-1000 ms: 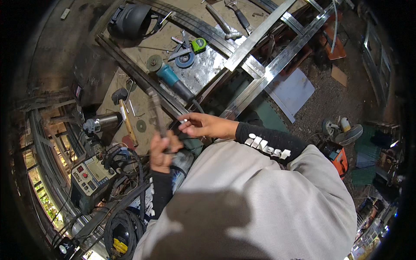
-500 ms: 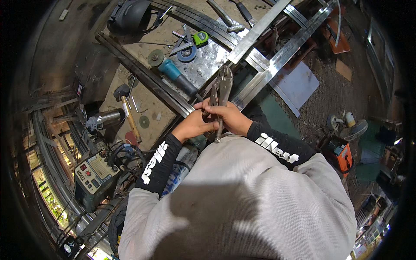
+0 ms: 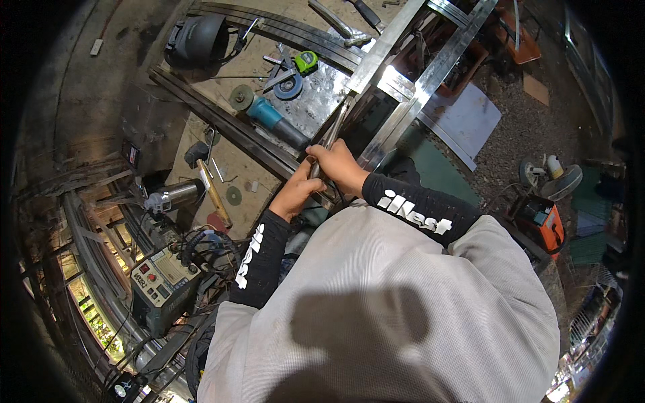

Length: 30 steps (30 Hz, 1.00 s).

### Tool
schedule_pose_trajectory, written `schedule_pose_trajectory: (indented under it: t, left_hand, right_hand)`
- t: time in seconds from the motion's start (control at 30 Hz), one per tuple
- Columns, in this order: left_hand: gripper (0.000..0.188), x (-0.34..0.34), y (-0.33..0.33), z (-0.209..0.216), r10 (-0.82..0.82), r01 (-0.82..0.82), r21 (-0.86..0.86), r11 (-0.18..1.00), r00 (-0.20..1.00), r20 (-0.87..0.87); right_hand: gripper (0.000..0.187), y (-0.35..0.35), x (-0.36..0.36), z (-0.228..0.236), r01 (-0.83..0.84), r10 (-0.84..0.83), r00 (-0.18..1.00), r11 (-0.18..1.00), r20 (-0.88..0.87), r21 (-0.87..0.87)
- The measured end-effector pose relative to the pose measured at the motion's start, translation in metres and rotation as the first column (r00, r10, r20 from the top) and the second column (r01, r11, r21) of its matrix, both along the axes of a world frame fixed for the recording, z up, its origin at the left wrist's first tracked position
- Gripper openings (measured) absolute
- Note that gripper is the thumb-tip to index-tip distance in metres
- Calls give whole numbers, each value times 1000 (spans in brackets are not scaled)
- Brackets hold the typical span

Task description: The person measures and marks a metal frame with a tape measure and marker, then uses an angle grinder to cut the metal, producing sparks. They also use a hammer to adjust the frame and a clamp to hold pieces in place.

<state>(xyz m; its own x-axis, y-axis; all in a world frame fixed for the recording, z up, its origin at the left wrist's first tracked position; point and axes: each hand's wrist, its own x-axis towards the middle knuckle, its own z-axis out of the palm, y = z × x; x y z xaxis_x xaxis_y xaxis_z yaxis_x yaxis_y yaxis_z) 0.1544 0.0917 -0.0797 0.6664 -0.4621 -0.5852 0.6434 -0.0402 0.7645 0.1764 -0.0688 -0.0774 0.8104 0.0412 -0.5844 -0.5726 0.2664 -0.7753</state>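
Note:
A pair of metal locking pliers [image 3: 334, 129] sits in my hands, seen nearly edge-on, its jaw end pointing away toward the metal frame. My right hand [image 3: 341, 166] is wrapped round its handles. Close against it, my left hand [image 3: 294, 195] is closed at the near end of the handles; its fingertips are partly hidden. Beyond the pliers runs a bright square steel tube [image 3: 379, 57], part of the frame. Whether the jaws touch the tube I cannot tell. A blue angle grinder [image 3: 272, 119] lies on the table to the left of the pliers.
Left of the hands lie a hammer [image 3: 213, 195] and a dark steel bar [image 3: 222, 119]. Farther off are a green tape measure [image 3: 306, 62], another hammer [image 3: 339, 25] and a welding helmet [image 3: 198, 39]. A welding machine [image 3: 161, 279] stands at left, an orange machine [image 3: 541, 221] at right.
The pliers have turned from showing their broad side to nearly edge-on. My right hand has shifted slightly left and up, and the left hand has stayed close to it.

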Motion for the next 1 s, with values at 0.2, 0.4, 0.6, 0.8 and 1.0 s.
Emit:
schedule_pose_trajectory:
  t: [0.2,0.4,0.6,0.8,1.0]
  left_hand:
    - [83,8,-1,-10,18,-15,-91,996,1000,23]
    - [83,18,-1,-14,50,-50,-64,997,999,-2]
    - [85,22,0,-18,24,-21,-90,996,999,26]
    - [86,22,1,-16,2,1,-74,997,999,37]
    - [86,24,-1,-10,-13,15,-70,997,999,31]
  right_hand:
    - [39,-4,13,-12,-80,82,996,996,-39,36]
    - [61,-1,19,-17,-33,33,999,999,29,-31]
    - [60,-3,23,-20,-64,65,997,998,34,-23]
    - [52,-4,20,-17,-68,66,994,997,84,22]
    - [53,-5,21,-19,-64,62,997,997,56,41]
